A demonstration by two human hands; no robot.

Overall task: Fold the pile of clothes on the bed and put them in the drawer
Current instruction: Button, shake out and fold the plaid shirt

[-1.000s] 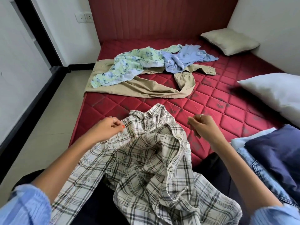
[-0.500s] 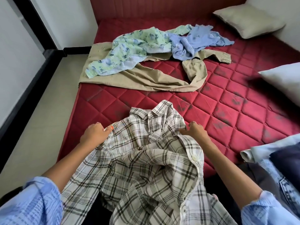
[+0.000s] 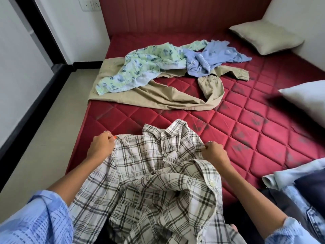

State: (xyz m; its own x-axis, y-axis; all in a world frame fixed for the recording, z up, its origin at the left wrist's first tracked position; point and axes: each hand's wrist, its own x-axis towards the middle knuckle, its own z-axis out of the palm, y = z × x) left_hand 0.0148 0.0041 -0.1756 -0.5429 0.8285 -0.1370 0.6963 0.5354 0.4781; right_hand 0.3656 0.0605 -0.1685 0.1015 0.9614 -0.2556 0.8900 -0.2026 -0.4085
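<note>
Head view: plaid shirt [image 3: 154,173], near edge of red mattress [image 3: 246,138], collar away from wearer, left hand [image 3: 102,147] and right hand [image 3: 215,153] each pinching a shoulder; step judged spreading for folding; next, lay flat; unfolded garments [image 3: 158,74] beyond shirt.

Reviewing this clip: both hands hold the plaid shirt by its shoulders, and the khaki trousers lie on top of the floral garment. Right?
Not quite. The head view shows the floral garment lying on top of the khaki trousers. Both hands, left and right, do hold the plaid shirt by its shoulders.
</note>
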